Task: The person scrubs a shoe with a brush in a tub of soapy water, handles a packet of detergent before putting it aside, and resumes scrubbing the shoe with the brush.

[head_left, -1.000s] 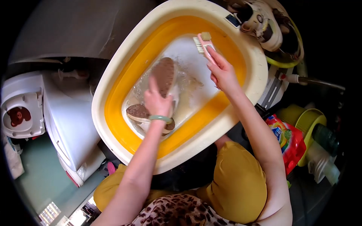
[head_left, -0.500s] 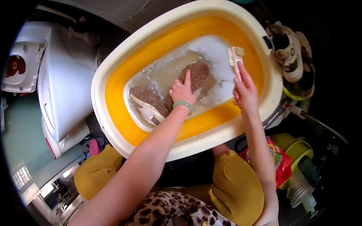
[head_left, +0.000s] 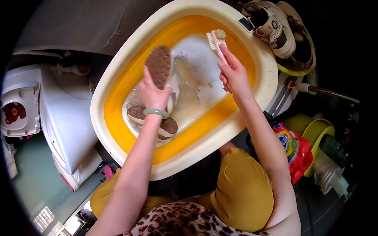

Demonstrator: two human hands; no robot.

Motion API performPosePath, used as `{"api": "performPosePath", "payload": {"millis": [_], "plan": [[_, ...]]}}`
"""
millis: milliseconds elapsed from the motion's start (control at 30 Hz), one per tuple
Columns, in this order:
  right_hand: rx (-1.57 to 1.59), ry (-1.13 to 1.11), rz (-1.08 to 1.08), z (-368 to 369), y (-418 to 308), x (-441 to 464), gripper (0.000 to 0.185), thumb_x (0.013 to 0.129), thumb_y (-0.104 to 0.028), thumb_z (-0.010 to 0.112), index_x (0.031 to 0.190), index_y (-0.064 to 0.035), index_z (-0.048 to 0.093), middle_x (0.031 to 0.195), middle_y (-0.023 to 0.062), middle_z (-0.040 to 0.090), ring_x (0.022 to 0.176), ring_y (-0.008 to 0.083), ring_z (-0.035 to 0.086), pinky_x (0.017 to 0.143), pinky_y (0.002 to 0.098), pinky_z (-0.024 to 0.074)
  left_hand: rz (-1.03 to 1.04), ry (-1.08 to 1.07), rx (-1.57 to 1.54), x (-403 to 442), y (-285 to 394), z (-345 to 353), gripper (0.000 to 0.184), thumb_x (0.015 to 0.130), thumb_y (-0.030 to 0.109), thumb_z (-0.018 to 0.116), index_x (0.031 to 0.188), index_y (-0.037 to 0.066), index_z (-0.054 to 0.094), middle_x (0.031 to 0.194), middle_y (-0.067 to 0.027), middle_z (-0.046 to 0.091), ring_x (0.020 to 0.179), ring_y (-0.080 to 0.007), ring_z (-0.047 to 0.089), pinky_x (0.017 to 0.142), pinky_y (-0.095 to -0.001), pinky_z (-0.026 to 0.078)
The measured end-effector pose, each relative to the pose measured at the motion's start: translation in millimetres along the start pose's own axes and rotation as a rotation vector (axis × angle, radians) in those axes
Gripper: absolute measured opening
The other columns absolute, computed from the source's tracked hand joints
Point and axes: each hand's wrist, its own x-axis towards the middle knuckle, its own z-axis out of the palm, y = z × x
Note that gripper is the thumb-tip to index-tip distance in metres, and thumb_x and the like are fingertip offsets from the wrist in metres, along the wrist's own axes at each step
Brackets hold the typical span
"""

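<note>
My left hand (head_left: 153,94), with a green bangle at its wrist, grips a shoe (head_left: 158,67) by its side; the brown sole faces up above the soapy water. A second shoe (head_left: 168,126) lies sole up in the water below that hand, partly hidden by the wrist. My right hand (head_left: 235,74) is closed round the handle of a pink brush (head_left: 219,44) over the right side of the tub, its white bristles pointing left. Both hands are over a cream and yellow tub (head_left: 263,74) with suds and cloudy water.
White sneakers (head_left: 277,35) stand beyond the tub's upper right rim. To the right are a metal pipe (head_left: 334,93), a red packet (head_left: 296,151) and green containers (head_left: 307,126). A white plastic object with a bear picture (head_left: 15,113) is at the left.
Compared with half a second ago, my left hand has lifted the shoe from the water, toward the tub's left side. The view has shifted and turned. The brush is still in my right hand.
</note>
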Motion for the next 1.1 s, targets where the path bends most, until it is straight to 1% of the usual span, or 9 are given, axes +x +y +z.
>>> {"api": "performPosePath", "payload": {"millis": [133,233,400,633,700,767,867,933,1100], "plan": [[-0.026,0.004,0.022,-13,18,0,0.051,0.086,-0.006,0.052,0.135,-0.0131,0.038,0.089,-0.0020,0.054,0.047,0.0037,0.039,0.038,0.0175,0.0305,-0.154,-0.285,0.082,-19,5,48,0.094,0.061,0.021,0.071,0.141,0.025,0.021,0.101,-0.0207,0.048,0.091,-0.0344,0.052,0.082,-0.0427,0.041],[-0.065,0.009,0.047,-20,22,0,0.051,0.086,-0.006,0.052,0.135,-0.0137,0.039,0.086,-0.0022,0.054,0.046,0.0030,0.037,0.039,0.0156,0.0299,-0.021,-0.153,0.257,-43,2,73,0.086,0.064,0.026,0.071,0.138,0.025,0.028,0.108,-0.0210,0.046,0.096,-0.0337,0.049,0.083,-0.0440,0.039],[-0.152,0.039,0.118,-16,6,-2,0.051,0.087,-0.004,0.051,0.135,-0.0134,0.038,0.083,-0.0012,0.055,0.046,0.0026,0.037,0.039,0.0150,0.0299,-0.031,-0.097,0.255,-48,3,88,0.084,0.066,0.028,0.071,0.138,0.026,0.029,0.112,-0.0218,0.044,0.100,-0.0346,0.047,0.084,-0.0442,0.038],[0.026,-0.042,0.051,9,1,-14,0.051,0.086,-0.004,0.050,0.135,-0.0133,0.039,0.086,-0.0021,0.054,0.048,0.0032,0.040,0.038,0.0173,0.0305,-0.071,-0.370,0.123,-9,-6,45,0.093,0.062,0.028,0.072,0.140,0.026,0.021,0.108,-0.0242,0.046,0.102,-0.0384,0.048,0.089,-0.0450,0.039],[0.023,-0.071,0.005,11,5,-15,0.050,0.085,-0.006,0.050,0.134,-0.0124,0.041,0.083,-0.0028,0.053,0.049,0.0031,0.041,0.038,0.0177,0.0303,0.048,-0.198,0.076,5,-24,25,0.093,0.062,0.027,0.072,0.140,0.022,0.022,0.106,-0.0245,0.047,0.103,-0.0392,0.048,0.091,-0.0435,0.039],[0.066,-0.055,-0.008,12,5,-13,0.049,0.085,-0.006,0.051,0.133,-0.0120,0.041,0.083,-0.0027,0.052,0.049,0.0031,0.041,0.037,0.0177,0.0303,0.094,-0.177,-0.051,27,-25,-16,0.093,0.062,0.024,0.073,0.140,0.018,0.023,0.108,-0.0244,0.046,0.104,-0.0377,0.048,0.094,-0.0411,0.039],[0.082,-0.058,-0.026,12,-1,-5,0.049,0.085,-0.007,0.051,0.132,-0.0114,0.042,0.082,-0.0026,0.052,0.049,0.0033,0.042,0.037,0.0177,0.0304,0.248,0.059,-0.025,36,-13,-68,0.094,0.059,0.009,0.075,0.139,0.016,0.025,0.108,-0.0204,0.046,0.103,-0.0346,0.047,0.094,-0.0399,0.039],[0.082,-0.060,-0.025,13,-1,-2,0.048,0.085,-0.007,0.051,0.132,-0.0113,0.042,0.082,-0.0025,0.052,0.049,0.0035,0.042,0.038,0.0176,0.0305,0.355,0.119,0.004,38,-12,-83,0.092,0.058,0.012,0.074,0.138,0.015,0.029,0.105,-0.0189,0.048,0.101,-0.0345,0.048,0.092,-0.0395,0.039],[-0.006,-0.075,0.028,11,6,-1,0.048,0.085,-0.007,0.051,0.133,-0.0117,0.042,0.084,-0.0022,0.053,0.049,0.0042,0.042,0.040,0.0174,0.0324,0.276,0.001,0.030,20,-11,-51,0.087,0.058,0.019,0.073,0.136,0.014,0.034,0.103,-0.0214,0.049,0.097,-0.0350,0.050,0.089,-0.0382,0.041]]}}
